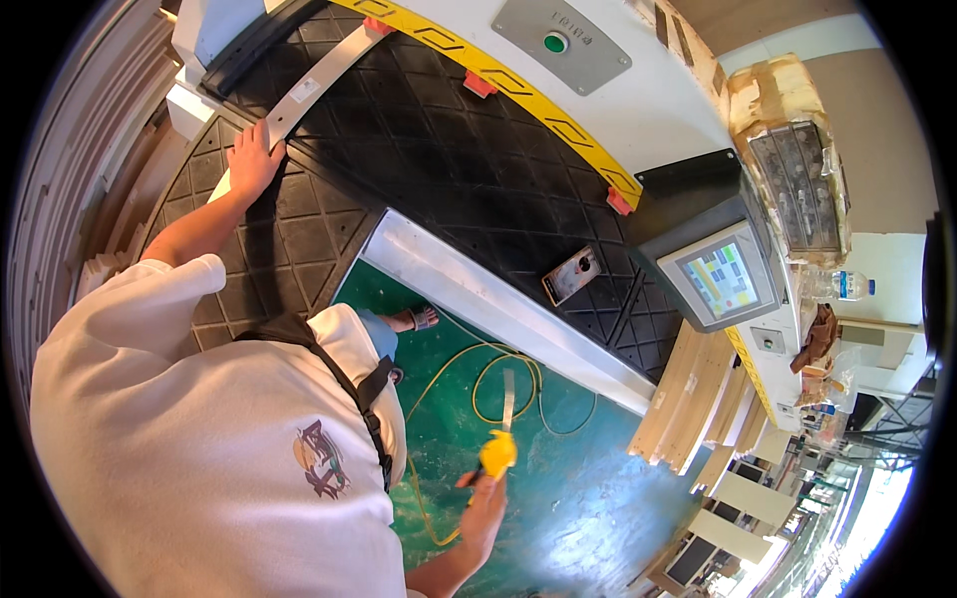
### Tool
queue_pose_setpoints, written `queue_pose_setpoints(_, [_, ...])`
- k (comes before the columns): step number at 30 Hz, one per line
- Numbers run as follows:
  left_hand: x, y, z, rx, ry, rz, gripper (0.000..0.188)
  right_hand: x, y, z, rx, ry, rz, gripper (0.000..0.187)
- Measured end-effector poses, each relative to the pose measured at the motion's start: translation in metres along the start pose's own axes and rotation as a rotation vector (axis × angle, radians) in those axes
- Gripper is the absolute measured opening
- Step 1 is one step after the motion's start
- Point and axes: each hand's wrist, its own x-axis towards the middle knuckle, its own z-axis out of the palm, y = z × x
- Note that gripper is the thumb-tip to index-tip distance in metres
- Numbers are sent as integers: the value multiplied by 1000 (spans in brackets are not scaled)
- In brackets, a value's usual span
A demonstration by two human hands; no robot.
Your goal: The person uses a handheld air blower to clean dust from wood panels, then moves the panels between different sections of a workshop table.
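On the left side of a black padded counter [399, 125], the person's left hand [255, 161] lies on a long white strip of board [321, 80]. Its fingers are spread apart over the board, which runs away from the person until its far end meets a red block [379, 26]. Nearer and to the right, the right hand [482, 510] is held out over the green floor [588, 488], its fingers closed around a yellow hand tool [497, 453] with a narrow pale strip sticking out of the far end. A yellow hose [477, 387] lies looped on the floor and runs close to this hand; whether it joins the tool cannot be told. Toward the right of the counter lies a phone [571, 276], apart from both hands. Farther right stand a lit screen [718, 277] in a dark housing and a clear bottle [842, 286]. Pale boards [683, 399] are stacked just beside the counter's right end.
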Motion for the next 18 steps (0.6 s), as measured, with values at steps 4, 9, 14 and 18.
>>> queue_pose_setpoints(4, [1,0,-1,15,1,-6,63,-8,5,-6,-14,43,4,59])
queue_pose_setpoints(9, [1,-1,0,21,-11,-9,62,-11,-2,-12,88,-372,17,50])
queue_pose_setpoints(14, [0,1,0,-13,-9,-9,63,5,-6,6,131,193,101,50])
queue_pose_setpoints(18, [2,1,-3,17,-51,-32,64,-2,-15,-7,87,-444,62,51])
